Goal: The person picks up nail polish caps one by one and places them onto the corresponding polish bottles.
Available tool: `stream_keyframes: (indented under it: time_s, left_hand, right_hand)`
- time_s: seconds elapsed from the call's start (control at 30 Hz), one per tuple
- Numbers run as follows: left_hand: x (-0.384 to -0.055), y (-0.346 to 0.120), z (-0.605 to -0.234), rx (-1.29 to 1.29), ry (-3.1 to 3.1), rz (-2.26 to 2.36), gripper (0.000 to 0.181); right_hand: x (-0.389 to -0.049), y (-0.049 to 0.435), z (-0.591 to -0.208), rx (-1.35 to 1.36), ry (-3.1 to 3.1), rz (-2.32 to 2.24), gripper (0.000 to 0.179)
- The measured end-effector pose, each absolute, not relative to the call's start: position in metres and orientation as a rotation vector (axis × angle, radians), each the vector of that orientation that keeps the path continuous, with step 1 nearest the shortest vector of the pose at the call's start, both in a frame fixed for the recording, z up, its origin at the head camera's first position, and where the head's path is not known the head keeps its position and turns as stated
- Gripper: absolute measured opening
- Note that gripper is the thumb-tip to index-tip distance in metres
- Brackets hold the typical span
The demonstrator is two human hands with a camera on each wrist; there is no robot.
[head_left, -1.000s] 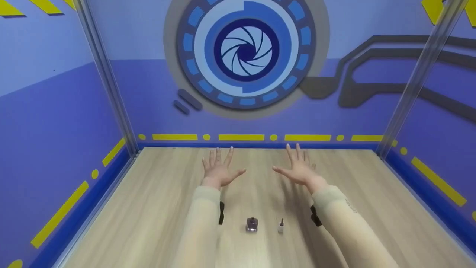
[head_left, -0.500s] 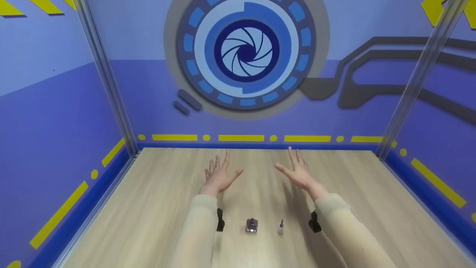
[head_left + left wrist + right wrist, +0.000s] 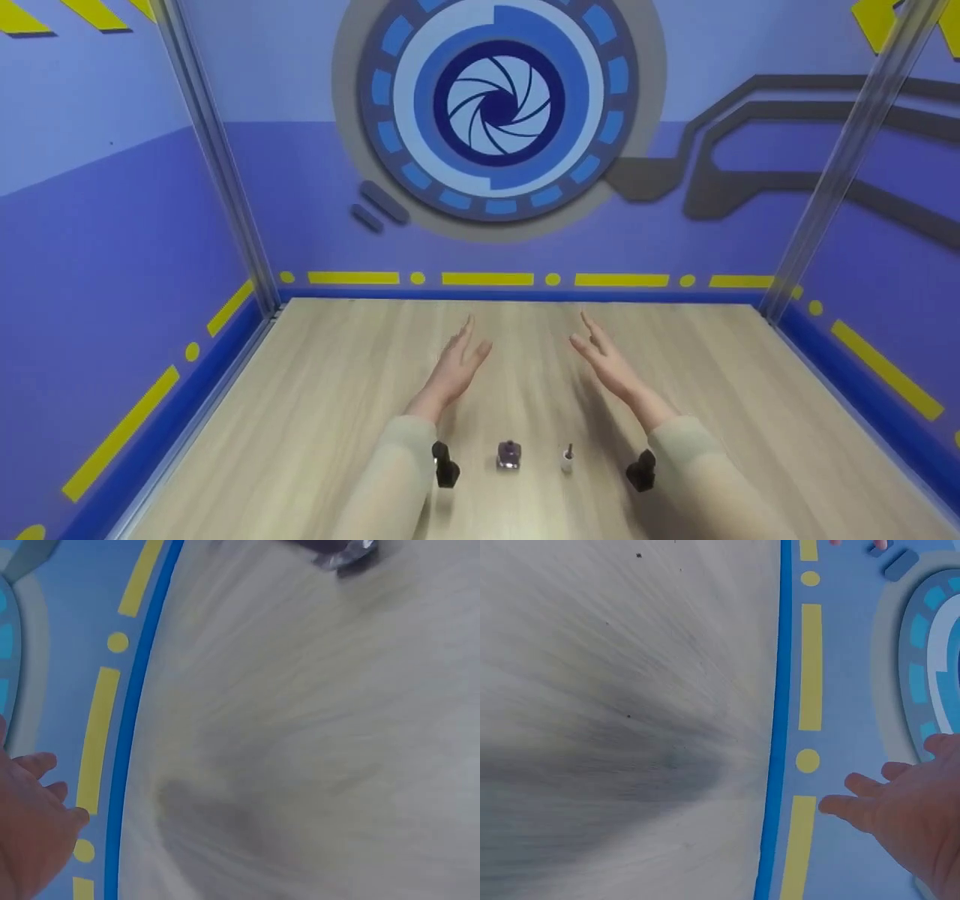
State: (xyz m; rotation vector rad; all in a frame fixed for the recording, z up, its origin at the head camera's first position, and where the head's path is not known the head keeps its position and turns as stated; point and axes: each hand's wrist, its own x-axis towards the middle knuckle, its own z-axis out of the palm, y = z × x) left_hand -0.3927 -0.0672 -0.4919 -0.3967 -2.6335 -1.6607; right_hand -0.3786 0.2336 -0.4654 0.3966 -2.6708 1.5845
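Note:
A small dark purple nail polish bottle [image 3: 508,456] stands on the wooden table, and its base edge shows at the top of the left wrist view. To its right is a white nail polish cap [image 3: 567,460] with a thin dark brush stem pointing up. Beyond both, my left hand [image 3: 454,369] hovers over the table with fingers straight and palm turned inward. My right hand [image 3: 615,369] mirrors it across a gap, fingers also extended. Neither hand holds or touches anything.
The pale wooden table [image 3: 300,420] is enclosed by a blue back wall [image 3: 300,202] and side walls, with metal posts at the far corners. A black wrist camera [image 3: 445,466] sits on the left sleeve, another [image 3: 642,471] on the right.
Both hands have turned from palms down with spread fingers to palms facing each other, and drawn slightly nearer to me. The bottle and cap stay in place.

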Motion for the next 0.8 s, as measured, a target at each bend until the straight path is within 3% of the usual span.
stream_keyframes:
  time_s: [0.3, 0.8]
  left_hand:
    - [-0.369, -0.059, -0.501, -0.565, -2.532, -1.857, 0.069]
    - [-0.340, -0.068, -0.518, -0.780, -2.758, -1.837, 0.056]
  right_hand:
    - [-0.350, 0.242, -0.478, 0.630, -2.625, 1.717, 0.058]
    - [-0.328, 0.258, -0.499, 0.966, -2.956, 1.636, 0.062]
